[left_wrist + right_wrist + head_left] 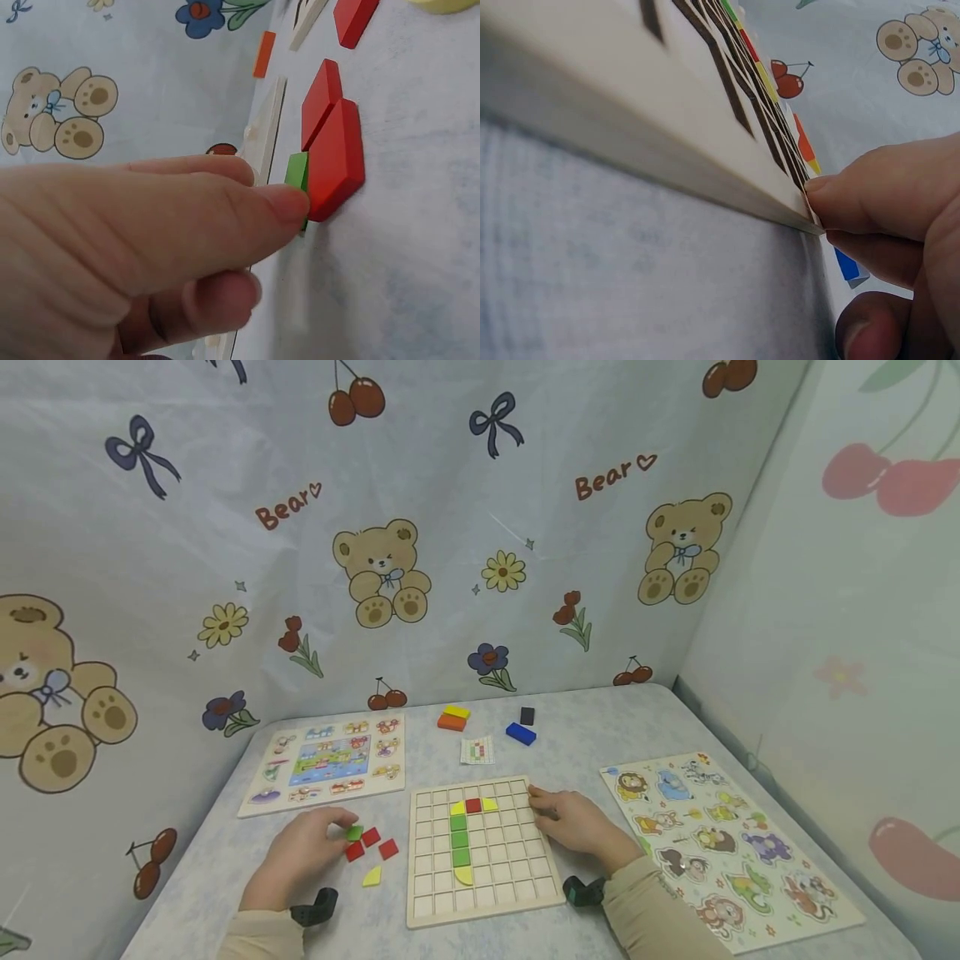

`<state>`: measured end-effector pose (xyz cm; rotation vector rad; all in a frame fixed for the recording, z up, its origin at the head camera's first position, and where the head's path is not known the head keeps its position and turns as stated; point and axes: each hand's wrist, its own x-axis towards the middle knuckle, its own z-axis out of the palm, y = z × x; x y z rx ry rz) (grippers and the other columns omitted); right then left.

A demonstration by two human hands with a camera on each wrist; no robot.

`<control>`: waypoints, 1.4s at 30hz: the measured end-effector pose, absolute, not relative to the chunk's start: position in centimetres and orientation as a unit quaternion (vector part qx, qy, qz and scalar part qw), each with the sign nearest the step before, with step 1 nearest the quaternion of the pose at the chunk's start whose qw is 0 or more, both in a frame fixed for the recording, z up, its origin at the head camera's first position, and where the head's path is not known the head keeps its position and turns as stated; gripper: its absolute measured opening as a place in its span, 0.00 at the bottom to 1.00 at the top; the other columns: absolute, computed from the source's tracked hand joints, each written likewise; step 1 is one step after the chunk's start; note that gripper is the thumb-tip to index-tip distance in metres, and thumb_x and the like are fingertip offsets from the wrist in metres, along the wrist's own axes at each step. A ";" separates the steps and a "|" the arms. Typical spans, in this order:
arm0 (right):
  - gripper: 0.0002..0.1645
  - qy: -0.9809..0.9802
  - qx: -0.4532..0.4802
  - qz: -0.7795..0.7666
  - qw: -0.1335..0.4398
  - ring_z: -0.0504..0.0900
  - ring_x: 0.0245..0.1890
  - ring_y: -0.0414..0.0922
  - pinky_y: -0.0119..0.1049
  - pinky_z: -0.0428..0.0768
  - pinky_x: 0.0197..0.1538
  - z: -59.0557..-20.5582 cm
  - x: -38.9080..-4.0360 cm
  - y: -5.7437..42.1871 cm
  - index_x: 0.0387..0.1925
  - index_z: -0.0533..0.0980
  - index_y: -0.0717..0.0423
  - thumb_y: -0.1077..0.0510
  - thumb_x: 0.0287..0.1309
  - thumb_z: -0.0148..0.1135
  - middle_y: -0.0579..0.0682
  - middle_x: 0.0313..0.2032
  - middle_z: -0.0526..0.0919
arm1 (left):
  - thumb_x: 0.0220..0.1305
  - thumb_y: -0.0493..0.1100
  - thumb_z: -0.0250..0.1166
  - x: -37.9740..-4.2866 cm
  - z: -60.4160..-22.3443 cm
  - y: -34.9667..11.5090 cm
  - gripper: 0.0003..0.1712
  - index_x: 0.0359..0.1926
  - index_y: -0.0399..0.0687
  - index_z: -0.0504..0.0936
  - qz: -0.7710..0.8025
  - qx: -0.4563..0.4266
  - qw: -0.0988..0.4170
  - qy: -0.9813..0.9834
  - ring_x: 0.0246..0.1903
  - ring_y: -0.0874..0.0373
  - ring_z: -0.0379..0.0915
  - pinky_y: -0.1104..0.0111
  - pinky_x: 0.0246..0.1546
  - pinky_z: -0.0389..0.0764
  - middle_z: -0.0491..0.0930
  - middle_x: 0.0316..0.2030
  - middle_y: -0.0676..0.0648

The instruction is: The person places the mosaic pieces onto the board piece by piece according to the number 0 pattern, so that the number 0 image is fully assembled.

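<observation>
My left hand [300, 852] pinches a green square tile [298, 171] between thumb and fingers, right beside loose red square tiles [387, 849]. A yellow quarter-round tile [372, 877] lies nearer to me. The wooden grid board [517, 868] lies flat in the middle of the table. My right hand [577, 822] grips its upper right edge, thumb on the rim and a finger just below. In the board's cells, a red tile [473, 806] sits between two yellow rounded ones; green tiles [460, 840] run down a column to a yellow piece [463, 875] at the bottom.
A picture puzzle board [397, 752] lies at the back left, an animal puzzle board [645, 793] at the right. Behind the grid board are a small pattern card [477, 751] and orange [452, 723], yellow [457, 712], blue [521, 734] and black [527, 717] blocks. Printed curtains enclose the table.
</observation>
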<state>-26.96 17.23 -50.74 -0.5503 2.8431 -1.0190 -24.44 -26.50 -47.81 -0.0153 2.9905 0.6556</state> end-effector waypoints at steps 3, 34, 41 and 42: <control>0.24 0.927 -0.175 -0.331 0.035 0.69 0.73 0.56 0.57 0.69 0.70 -50.8 -26.9 17.2 0.64 0.78 0.59 0.57 0.69 0.63 0.48 0.72 0.72 | 0.60 0.39 0.75 -24.5 -47.9 -26.6 0.19 0.53 0.56 0.88 0.213 -0.005 0.035 0.977 0.62 0.41 0.75 0.40 0.59 0.74 0.85 0.55 0.48; 0.25 0.929 -0.185 -0.317 0.035 0.70 0.72 0.57 0.58 0.70 0.69 -50.7 -26.8 17.2 0.65 0.78 0.59 0.57 0.69 0.63 0.50 0.72 0.72 | 0.58 0.49 0.78 -23.5 -47.8 -21.2 0.16 0.48 0.61 0.88 0.283 0.046 -0.022 0.958 0.25 0.60 0.71 0.66 0.25 0.72 0.85 0.42 0.59; 0.24 0.927 -0.184 -0.324 0.036 0.70 0.72 0.56 0.57 0.69 0.70 -50.8 -27.0 17.3 0.65 0.78 0.59 0.57 0.70 0.63 0.50 0.72 0.72 | 0.61 0.51 0.75 -21.5 -48.9 -16.5 0.08 0.42 0.68 0.88 0.308 0.167 0.005 0.937 0.22 0.66 0.69 0.71 0.21 0.70 0.83 0.40 0.64; 0.24 0.927 -0.183 -0.325 0.036 0.70 0.72 0.56 0.57 0.69 0.70 -50.8 -27.0 17.3 0.65 0.78 0.59 0.57 0.70 0.63 0.50 0.72 0.72 | 0.61 0.51 0.74 -21.3 -49.0 -16.0 0.08 0.42 0.69 0.88 0.313 0.186 0.008 0.931 0.22 0.67 0.69 0.71 0.21 0.70 0.83 0.40 0.64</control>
